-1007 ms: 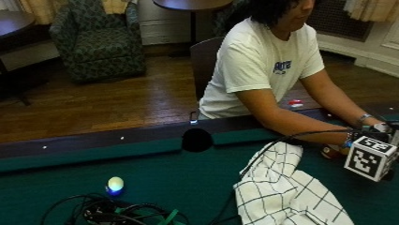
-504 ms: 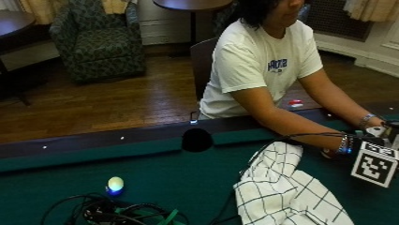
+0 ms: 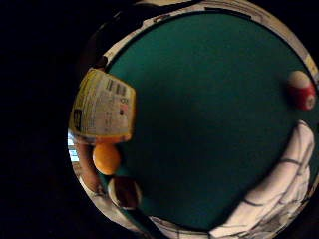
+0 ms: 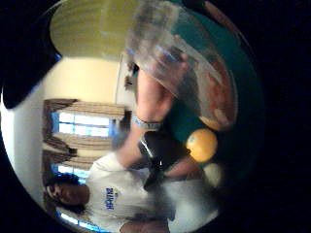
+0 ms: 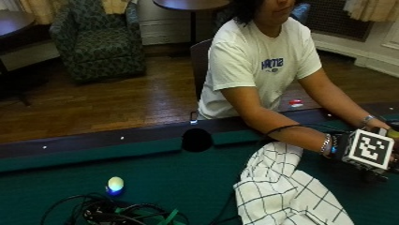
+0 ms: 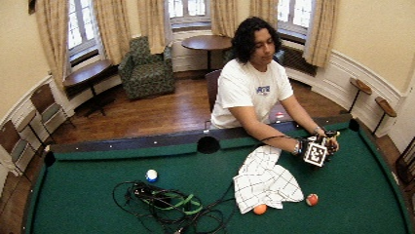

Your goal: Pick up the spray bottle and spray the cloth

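Note:
In the outside view my gloved right hand (image 5: pixel 342 151) is over the felt at the table's right end, beside the bare left hand (image 5: pixel 374 123). The spray bottle (image 4: pixel 180 63) is clear plastic with a yellow and white barcode label (image 3: pixel 102 112). It lies close against my palm, and my hand grips it. The bare hand (image 4: pixel 150 97) reaches in behind the bottle. From the outside the bottle is mostly hidden by both hands (image 6: pixel 317 145). The white cloth (image 5: pixel 287 197) with a black grid lies crumpled on the felt just left of my hand.
An orange ball (image 3: pixel 106 158) and a dark ball (image 3: pixel 124 191) lie close to the bottle. A red and white ball (image 6: pixel 311 199) and another orange ball (image 6: pixel 260 209) lie by the cloth's near edge. Cables (image 6: pixel 168 204) and a blue and white ball (image 5: pixel 115 183) lie left, below the side pocket (image 5: pixel 197 139).
My gloved hand has dipped and then risen a little at the table's right end, staying next to the bare hand. The cloth has not moved.

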